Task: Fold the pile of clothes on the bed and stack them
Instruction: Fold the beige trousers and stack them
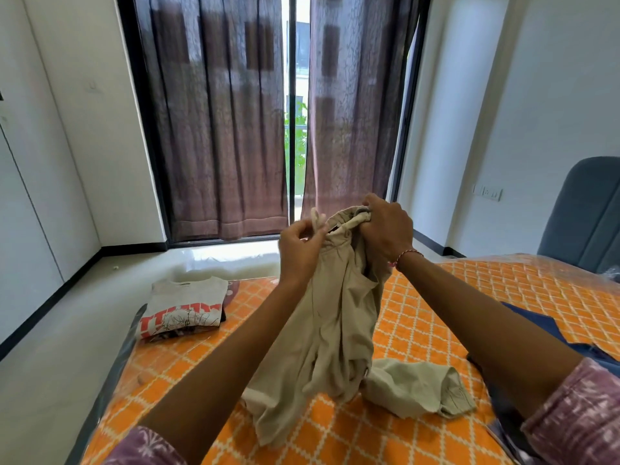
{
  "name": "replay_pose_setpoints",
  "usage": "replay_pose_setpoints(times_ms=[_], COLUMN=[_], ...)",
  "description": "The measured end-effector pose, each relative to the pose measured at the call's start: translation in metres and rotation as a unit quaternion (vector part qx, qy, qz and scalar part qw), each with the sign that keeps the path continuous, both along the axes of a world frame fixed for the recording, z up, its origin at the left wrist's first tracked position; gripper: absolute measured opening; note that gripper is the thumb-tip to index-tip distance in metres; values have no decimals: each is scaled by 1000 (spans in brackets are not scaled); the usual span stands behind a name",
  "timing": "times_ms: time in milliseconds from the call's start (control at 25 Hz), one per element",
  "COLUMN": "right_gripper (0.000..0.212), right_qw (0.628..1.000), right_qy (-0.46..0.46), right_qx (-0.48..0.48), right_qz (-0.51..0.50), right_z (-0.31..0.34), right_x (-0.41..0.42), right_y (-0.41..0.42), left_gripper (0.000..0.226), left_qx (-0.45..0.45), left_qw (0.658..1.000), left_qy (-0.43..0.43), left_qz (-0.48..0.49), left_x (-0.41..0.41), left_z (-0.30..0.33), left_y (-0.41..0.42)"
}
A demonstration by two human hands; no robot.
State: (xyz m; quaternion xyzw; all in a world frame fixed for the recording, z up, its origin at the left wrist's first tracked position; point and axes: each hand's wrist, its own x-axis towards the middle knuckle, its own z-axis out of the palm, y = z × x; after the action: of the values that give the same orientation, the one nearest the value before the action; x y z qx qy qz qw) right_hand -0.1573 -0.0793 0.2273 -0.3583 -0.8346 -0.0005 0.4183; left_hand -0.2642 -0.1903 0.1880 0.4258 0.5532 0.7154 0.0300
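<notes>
**Beige trousers held up over bed**

Beige trousers (335, 317) hanging, lower ends trailing on the orange bed (436, 313). Left hand (300, 251) pinching the waistband drawstring; right hand (385, 229) gripping the bunched waistband. Folded stack (183, 308) lying far left.

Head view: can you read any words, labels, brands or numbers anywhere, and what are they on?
Folded grey T-shirt on the bed: large red block letters, upside down from here and partly hidden by a line drawing; not readable.
Beige trousers: no text visible.
Wall switch plate: too small to show any marking.
Nothing else carries text.
</notes>
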Motion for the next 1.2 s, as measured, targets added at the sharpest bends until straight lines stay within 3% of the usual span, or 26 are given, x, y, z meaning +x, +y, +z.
replay_pose_setpoints(times_ms=[40, 80, 160, 280, 320, 360, 400, 480, 560, 600, 680, 800, 920, 1080, 1200], right_gripper=[13, 11, 11, 10, 8, 5, 6, 9, 20, 27, 32, 25, 12, 16, 18], right_qw=[1000, 1000, 1000, 999, 998, 998, 998, 996, 991, 988, 982, 970, 957, 959, 963], right_qy=[-3, -9, -18, -42, -52, -57, -58, -48, -52, -65, -104, -185, -254, -269, -258], right_qx=[-12, -18, -23, -14, -10, -6, 3, 22, 33, 41, 47, 24, 21, 15, -19], right_qz=[-4, -4, -2, 9, 16, 26, 39, 74, 117, 132, 150, 158, 139, 90, 72], right_z=[-1, -2, -4, -5, -3, 0, 4, 11, 16, 18, 25, 39, 40, 38, 43], right_x=[1, 1, 0, 4, 8, 12, 17, 24, 26, 25, 24, 27, 32, 30, 34], right_y=[5, 8, 8, 6, 7, 8, 9, 12, 14, 13, 8, 6, 13, 20, 25], left_gripper=[5, 10, 23, 47, 55, 59, 60, 69, 98, 115, 123, 81, 70, 55, 77], left_qx=[-5, -32, -101, -182, -159, -117, -93, -86, -171, -217, -271, -327, -405, -503, -469], left_qw=[989, 946, 813, 653, 631, 636, 674, 789, 882, 906, 906, 884, 852, 784, 804], left_qy=[148, 321, 571, 734, 757, 760, 730, 605, 438, 362, 315, 292, 246, 276, 330], left_qz=[7, 27, 54, 44, 55, 65, 65, 65, 17, -20, -79, -165, -224, -236, -160], left_x=[3, 4, -3, -26, -33, -38, -42, -48, -53, -54, -48, -43, -59, -79, -81], left_z=[-9, -22, -54, -86, -90, -90, -88, -75, -46, -29, 2, 11, -1, -5, -33], left_y=[-4, -7, -6, -15, -20, -27, -32, -35, -28, -21, -8, 4, 3, -14, -35])
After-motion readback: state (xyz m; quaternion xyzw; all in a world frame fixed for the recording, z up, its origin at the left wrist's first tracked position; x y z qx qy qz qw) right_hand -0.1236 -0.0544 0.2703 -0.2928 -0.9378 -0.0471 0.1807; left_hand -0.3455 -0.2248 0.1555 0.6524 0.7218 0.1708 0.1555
